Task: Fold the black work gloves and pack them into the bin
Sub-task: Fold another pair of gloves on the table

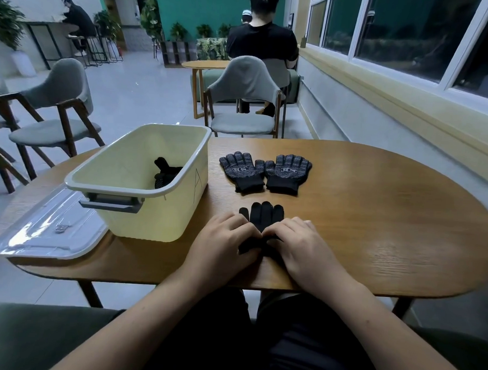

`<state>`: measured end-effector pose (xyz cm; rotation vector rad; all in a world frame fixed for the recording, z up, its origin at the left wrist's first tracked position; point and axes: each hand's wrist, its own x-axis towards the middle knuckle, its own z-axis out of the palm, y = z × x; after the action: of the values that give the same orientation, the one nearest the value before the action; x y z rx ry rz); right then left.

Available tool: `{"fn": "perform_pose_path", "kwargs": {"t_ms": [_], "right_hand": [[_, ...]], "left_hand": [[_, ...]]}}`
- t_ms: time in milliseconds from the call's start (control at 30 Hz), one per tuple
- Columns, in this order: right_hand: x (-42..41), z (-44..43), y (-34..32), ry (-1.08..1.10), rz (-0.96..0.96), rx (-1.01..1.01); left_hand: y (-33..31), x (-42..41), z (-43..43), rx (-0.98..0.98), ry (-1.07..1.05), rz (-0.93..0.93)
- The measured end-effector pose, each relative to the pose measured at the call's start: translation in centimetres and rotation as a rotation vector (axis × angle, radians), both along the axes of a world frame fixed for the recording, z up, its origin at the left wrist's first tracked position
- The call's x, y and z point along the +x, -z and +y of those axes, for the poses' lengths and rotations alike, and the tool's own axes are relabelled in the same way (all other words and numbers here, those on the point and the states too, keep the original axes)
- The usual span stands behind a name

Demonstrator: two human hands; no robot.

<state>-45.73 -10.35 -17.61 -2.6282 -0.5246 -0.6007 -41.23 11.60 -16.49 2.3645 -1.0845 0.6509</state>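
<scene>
**Midway through a fold at the table**

Nearest, left hand (223, 240) and right hand (300, 243) pinch a black glove (263, 217) with curled fingertips. Next, likely, comes doubling it over. Beyond, a flat pair (288, 172) waits beside the bin (152, 217), which holds one bundle (166, 173).

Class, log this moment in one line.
left hand: pinches near glove | right hand: pinches near glove | bin: black glove inside | table: two gloves flat
</scene>
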Motion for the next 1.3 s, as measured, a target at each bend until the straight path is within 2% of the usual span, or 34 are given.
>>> {"fn": "perform_pose_path", "kwargs": {"t_ms": [733,1000,1300], "right_hand": [[-0.05,0.06,0.27,0.032,-0.067,-0.015],[-0.57,0.07,-0.33,0.014,-0.097,-0.010],[-0.11,0.05,0.24,0.042,-0.065,-0.008]], "left_hand": [[0.23,0.16,-0.06,0.045,-0.040,0.009],[0.60,0.60,0.03,0.041,-0.052,0.076],[-0.13,0.05,0.02,0.050,-0.048,0.046]]}}
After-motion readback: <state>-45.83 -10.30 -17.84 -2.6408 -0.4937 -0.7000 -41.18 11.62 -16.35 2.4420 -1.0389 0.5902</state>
